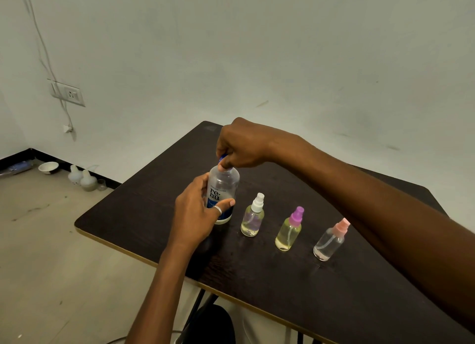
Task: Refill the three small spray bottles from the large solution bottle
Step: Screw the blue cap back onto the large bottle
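Note:
The large clear solution bottle (223, 189), labelled in blue and white, stands upright on the dark table (144, 215). My left hand (196, 215) grips its body from the left. My right hand (240, 144) pinches the blue cap (222, 159) on top. To the bottle's right stand three small spray bottles in a row: one with a white top (253, 216), one with a purple top (290, 230) holding yellowish liquid, and one with a pink top (331, 241) that is nearly clear inside.
The table's left edge (113, 243) drops off to a tiled floor. By the wall on the floor sit a white bowl (48, 167) and two pale jugs (82, 179). A wall socket (68, 93) with a cable hangs at the left.

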`<state>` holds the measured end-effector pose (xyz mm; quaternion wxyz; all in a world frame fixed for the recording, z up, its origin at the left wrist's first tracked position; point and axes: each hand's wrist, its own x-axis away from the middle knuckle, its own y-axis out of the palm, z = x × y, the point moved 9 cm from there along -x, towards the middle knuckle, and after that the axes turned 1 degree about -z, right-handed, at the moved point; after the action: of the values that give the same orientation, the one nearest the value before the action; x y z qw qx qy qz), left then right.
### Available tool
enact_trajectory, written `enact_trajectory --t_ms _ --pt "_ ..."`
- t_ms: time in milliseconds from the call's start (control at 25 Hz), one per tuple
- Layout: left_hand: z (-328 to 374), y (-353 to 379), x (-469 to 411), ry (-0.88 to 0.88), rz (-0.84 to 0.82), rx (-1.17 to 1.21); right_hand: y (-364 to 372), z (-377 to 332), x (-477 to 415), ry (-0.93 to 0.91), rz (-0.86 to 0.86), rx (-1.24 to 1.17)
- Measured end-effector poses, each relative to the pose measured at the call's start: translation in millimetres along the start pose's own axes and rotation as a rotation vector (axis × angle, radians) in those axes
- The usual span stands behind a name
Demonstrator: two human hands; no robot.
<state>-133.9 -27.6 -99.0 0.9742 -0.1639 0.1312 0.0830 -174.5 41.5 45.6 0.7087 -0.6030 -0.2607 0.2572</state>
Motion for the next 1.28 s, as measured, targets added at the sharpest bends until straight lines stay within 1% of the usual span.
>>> enact_trajectory --t_ms 200,440,600,800,1120,1280 --pt "0.5 -0.6 0.1 0.005 0.005 -0.004 -4.1 -2.1 2.2 0.052 0.013 0.035" --pt "-0.5 -0.4 -0.7 -0.011 0.009 -0.025 -2.0 1.3 -0.1 0.124 -0.008 0.021" --pt "0.0 -0.4 -1.2 -0.012 0.012 -0.040 -6.5 1.5 3.6 0.178 0.027 -0.001" --pt "3.1 -1.5 0.6 -0.007 0.013 -0.067 -8.1 -2.8 4.3 0.223 0.056 0.059" --pt "6.4 -1.4 1.7 -0.006 0.011 -0.066 -7.4 -4.5 3.7 0.259 0.082 0.109" --pt "6.3 -1.6 1.4 -0.006 0.010 -0.063 -7.5 -5.2 6.5 0.258 0.091 0.096"
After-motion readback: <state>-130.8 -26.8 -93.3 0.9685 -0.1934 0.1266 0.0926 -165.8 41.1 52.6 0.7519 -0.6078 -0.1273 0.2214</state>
